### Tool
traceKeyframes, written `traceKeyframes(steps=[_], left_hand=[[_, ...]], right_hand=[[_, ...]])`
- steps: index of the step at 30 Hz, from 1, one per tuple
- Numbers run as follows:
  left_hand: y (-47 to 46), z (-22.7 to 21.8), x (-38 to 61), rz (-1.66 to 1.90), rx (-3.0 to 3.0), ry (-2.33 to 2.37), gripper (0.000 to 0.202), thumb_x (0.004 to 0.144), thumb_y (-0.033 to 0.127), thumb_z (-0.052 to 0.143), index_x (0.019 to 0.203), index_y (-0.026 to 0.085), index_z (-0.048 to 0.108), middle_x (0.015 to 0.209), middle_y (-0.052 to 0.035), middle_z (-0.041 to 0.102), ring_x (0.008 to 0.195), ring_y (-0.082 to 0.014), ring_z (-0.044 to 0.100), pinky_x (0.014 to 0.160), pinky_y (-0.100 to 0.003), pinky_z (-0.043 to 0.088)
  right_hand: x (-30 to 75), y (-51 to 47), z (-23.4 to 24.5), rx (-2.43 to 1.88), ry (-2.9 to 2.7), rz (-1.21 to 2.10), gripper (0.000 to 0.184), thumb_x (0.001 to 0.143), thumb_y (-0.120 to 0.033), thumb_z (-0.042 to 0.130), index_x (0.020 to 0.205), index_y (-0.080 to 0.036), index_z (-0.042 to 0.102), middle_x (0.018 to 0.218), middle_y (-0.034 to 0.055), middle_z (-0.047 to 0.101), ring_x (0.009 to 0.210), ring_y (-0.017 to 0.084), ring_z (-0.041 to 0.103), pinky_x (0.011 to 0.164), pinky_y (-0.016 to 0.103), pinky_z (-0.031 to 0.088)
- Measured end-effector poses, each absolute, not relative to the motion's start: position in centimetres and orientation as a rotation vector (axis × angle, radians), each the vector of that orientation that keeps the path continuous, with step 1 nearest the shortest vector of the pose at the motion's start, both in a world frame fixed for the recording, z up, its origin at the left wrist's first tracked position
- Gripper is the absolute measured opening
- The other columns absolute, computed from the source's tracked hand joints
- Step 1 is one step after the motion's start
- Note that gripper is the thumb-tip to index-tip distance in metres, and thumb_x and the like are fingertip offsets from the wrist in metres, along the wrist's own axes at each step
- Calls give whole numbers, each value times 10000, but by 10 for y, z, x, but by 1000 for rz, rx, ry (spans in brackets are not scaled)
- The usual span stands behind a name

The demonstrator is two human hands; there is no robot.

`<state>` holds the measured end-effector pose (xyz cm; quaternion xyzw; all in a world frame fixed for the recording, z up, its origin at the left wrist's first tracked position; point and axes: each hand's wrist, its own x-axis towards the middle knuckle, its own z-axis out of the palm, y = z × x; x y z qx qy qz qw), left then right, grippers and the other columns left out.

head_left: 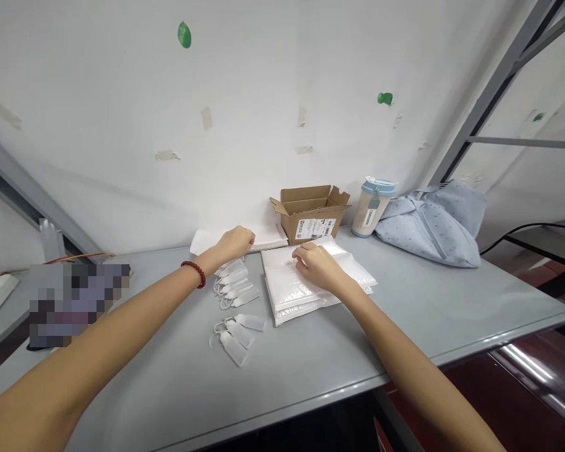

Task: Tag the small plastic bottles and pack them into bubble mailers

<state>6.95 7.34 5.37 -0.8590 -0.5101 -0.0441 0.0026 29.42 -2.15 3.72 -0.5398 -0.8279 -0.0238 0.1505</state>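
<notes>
My left hand is closed, fingers curled, at a white stack of flat sheets or bags by the wall. What it holds, if anything, is hidden. A red bead bracelet circles that wrist. My right hand rests over a pile of white bubble mailers, its fingers bent together; whether they pinch the top mailer or something small I cannot tell. Below my left hand lies a row of small translucent plastic bottles with thin looped strips. Three more such bottles lie nearer me.
An open cardboard box stands against the wall behind the mailers. To its right are a lidded tumbler and a light blue cloth bag. A blurred-out item lies at the left of the grey table.
</notes>
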Motion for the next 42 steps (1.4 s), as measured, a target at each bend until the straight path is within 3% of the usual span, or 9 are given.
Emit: traceKeyframes(steps=[5,13,20,24,29,33,35,38,42], left_hand=[[75,58,69,-100,-2622,-1559,192,772,114,470,770,151,658,801,-123,675,687,-206,601,568,-269,368],[58,68,66,-103,-2454,-1391,362,737,-83,330,936,88,580,899,-164,614,733,-212,627,636,-299,452],[13,69,63,-124,-2384,-1321,370,820,-36,254,969,70,575,943,-198,609,807,-256,645,596,-311,487],[-35,58,74,-511,-2505,-1255,368,918,100,258,986,134,618,1005,-178,638,897,-246,642,718,-323,502],[-70,36,74,-944,-2704,-1277,269,926,250,396,997,211,653,1136,-134,638,1051,-243,607,919,-354,460],[-65,34,48,-1455,-2292,-1473,225,875,296,514,1044,194,620,1176,-129,596,934,-215,621,814,-327,500],[-57,41,32,-1558,-2054,-1645,301,857,336,539,1108,180,592,1213,-133,561,835,-193,617,709,-318,512],[-45,52,14,-1673,-1877,-1880,462,799,379,597,1204,161,548,1290,-153,511,887,-207,615,650,-299,515],[-35,51,6,-2094,-2063,-2229,397,740,347,637,1077,138,636,1051,-96,675,828,-198,645,677,-278,508]], right_hand=[[293,-22,38,-1535,-2366,-74,264,852,-65,425,956,-135,656,937,96,650,932,213,581,744,305,385],[294,-19,32,-1414,-2327,-197,236,857,-84,454,992,-135,640,961,103,645,944,224,571,775,333,425],[277,-32,33,-1105,-2179,-563,248,878,-133,463,1083,-116,601,1087,154,630,1034,251,564,841,380,461],[262,-43,31,-1014,-2174,-729,333,920,-151,411,1219,-123,555,1242,162,600,1214,251,512,1030,448,381],[260,-44,23,-1076,-2251,-714,411,907,-50,354,1277,-59,531,1248,186,610,1226,240,534,1067,415,403],[266,-41,22,-1150,-2265,-678,462,892,7,303,1296,-45,523,1321,210,549,1281,252,485,1062,418,423],[267,-40,24,-1174,-2253,-676,460,907,-5,287,1305,-45,515,1357,212,514,1309,263,451,1064,429,420],[268,-40,25,-1176,-2240,-681,463,916,-15,284,1320,-69,504,1397,203,474,1349,271,392,1075,442,400],[266,-40,22,-1193,-2215,-693,538,874,35,283,1356,-122,466,1423,199,443,1381,283,336,1066,489,378]])
